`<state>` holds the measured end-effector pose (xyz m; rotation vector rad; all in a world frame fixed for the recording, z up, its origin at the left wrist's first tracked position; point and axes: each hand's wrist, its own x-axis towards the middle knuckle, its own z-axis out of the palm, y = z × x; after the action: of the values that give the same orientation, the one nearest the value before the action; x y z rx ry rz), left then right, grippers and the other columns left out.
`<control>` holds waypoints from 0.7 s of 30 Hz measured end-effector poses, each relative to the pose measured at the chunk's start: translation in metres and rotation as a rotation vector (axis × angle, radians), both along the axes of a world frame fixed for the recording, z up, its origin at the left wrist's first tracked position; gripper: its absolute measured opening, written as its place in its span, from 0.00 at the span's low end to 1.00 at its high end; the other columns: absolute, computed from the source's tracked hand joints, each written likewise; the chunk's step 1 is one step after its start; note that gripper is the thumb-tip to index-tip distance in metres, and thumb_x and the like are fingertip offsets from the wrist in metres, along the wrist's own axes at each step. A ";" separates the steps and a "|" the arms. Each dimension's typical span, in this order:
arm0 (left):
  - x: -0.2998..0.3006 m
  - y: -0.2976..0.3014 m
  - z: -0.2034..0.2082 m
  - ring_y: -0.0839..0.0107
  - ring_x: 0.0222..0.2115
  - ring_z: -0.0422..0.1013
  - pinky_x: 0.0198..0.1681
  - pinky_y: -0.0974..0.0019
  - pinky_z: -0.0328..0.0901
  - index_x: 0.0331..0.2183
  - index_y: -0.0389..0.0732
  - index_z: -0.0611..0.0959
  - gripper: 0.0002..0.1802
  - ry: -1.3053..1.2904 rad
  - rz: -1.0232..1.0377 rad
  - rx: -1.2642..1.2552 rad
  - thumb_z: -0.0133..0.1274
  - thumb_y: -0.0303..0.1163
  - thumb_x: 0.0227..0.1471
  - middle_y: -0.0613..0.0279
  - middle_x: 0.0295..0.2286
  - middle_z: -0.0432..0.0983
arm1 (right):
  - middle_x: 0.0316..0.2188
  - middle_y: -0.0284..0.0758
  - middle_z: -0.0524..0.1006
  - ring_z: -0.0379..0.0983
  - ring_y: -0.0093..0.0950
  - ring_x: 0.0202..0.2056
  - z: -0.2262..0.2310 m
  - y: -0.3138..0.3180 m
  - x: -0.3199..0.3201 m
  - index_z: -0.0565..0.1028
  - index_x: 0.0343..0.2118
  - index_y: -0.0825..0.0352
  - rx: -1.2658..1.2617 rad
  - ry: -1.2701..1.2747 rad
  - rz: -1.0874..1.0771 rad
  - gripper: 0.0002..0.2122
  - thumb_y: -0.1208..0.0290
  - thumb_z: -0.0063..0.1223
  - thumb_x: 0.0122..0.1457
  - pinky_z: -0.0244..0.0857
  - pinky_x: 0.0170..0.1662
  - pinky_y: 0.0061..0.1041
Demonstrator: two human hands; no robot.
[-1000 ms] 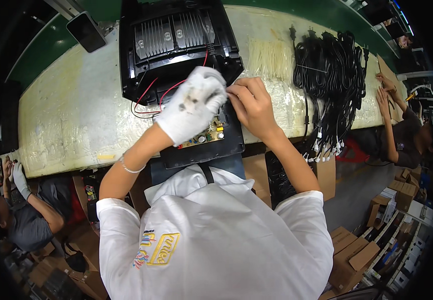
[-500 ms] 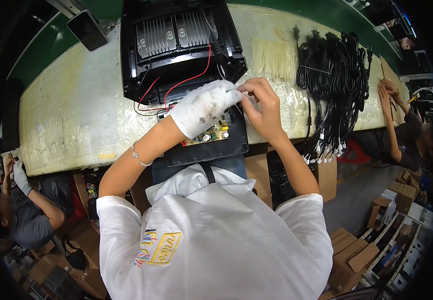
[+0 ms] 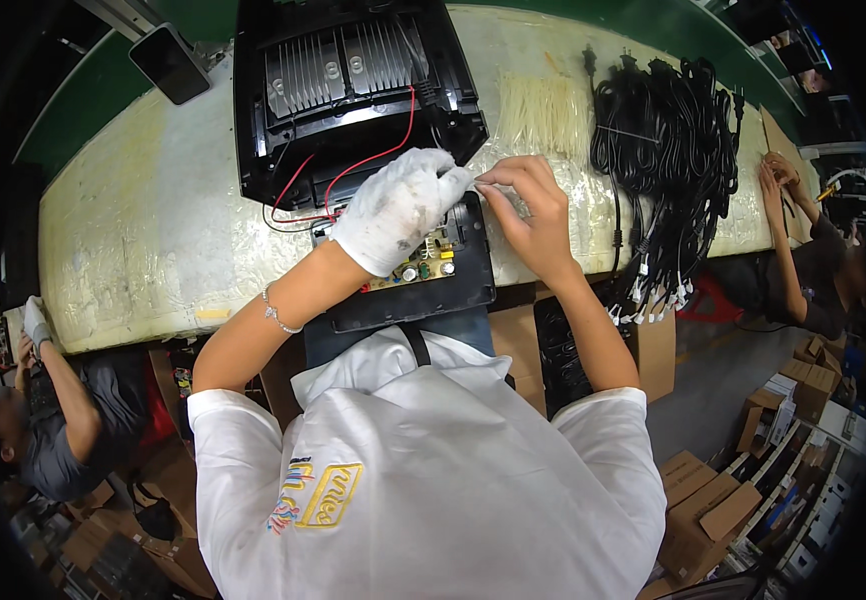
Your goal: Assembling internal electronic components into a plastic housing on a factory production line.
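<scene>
My left hand (image 3: 400, 208), in a stained white glove, is closed above a green-yellow circuit board (image 3: 415, 272) on a black plastic panel (image 3: 453, 292). My bare right hand (image 3: 533, 212) meets it at the fingertips, with thumb and forefinger pinched together. Something thin and pale seems to lie between the two hands, too small to name. Just beyond them sits an open black casing (image 3: 253, 150) with a finned metal heat sink (image 3: 338, 75). A red wire (image 3: 378, 155) loops from the casing toward the board, and a black cord (image 3: 425, 100) runs down toward my glove.
Pale cable ties (image 3: 543, 112) lie to the right on the film-covered bench (image 3: 123, 230). Beyond them is a heap of black power cords (image 3: 663, 130) with white connectors hanging over the edge. A phone-like device (image 3: 170, 63) stands far left. Co-workers sit at both sides.
My gloved left hand has shifted slightly left, its fingers more bunched. My right fingers stay pinched beside it. The casing has moved slightly left.
</scene>
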<state>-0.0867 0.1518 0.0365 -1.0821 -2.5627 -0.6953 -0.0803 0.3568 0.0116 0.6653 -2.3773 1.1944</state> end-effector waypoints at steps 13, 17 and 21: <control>0.004 0.002 0.005 0.58 0.39 0.70 0.40 0.61 0.68 0.43 0.41 0.76 0.18 -0.033 0.023 -0.096 0.51 0.25 0.46 0.55 0.39 0.70 | 0.31 0.38 0.75 0.72 0.34 0.35 0.000 0.000 -0.001 0.77 0.31 0.69 -0.007 -0.009 0.008 0.06 0.82 0.59 0.49 0.64 0.40 0.28; 0.002 0.004 0.005 0.58 0.39 0.71 0.39 0.61 0.69 0.43 0.42 0.76 0.19 -0.060 -0.035 -0.102 0.53 0.25 0.45 0.56 0.39 0.71 | 0.32 0.38 0.75 0.72 0.34 0.35 0.001 -0.003 -0.002 0.76 0.31 0.70 -0.001 0.015 0.052 0.06 0.83 0.59 0.49 0.65 0.38 0.26; -0.003 0.003 -0.005 0.58 0.35 0.72 0.37 0.61 0.70 0.41 0.43 0.78 0.20 -0.019 -0.056 0.140 0.57 0.22 0.41 0.58 0.34 0.73 | 0.31 0.37 0.74 0.71 0.30 0.33 0.010 -0.002 0.001 0.75 0.31 0.71 0.003 -0.036 0.066 0.06 0.83 0.59 0.49 0.64 0.36 0.24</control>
<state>-0.0895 0.1545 0.0312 -1.1101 -2.4651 -0.8880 -0.0788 0.3549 0.0214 0.7343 -2.4044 1.2399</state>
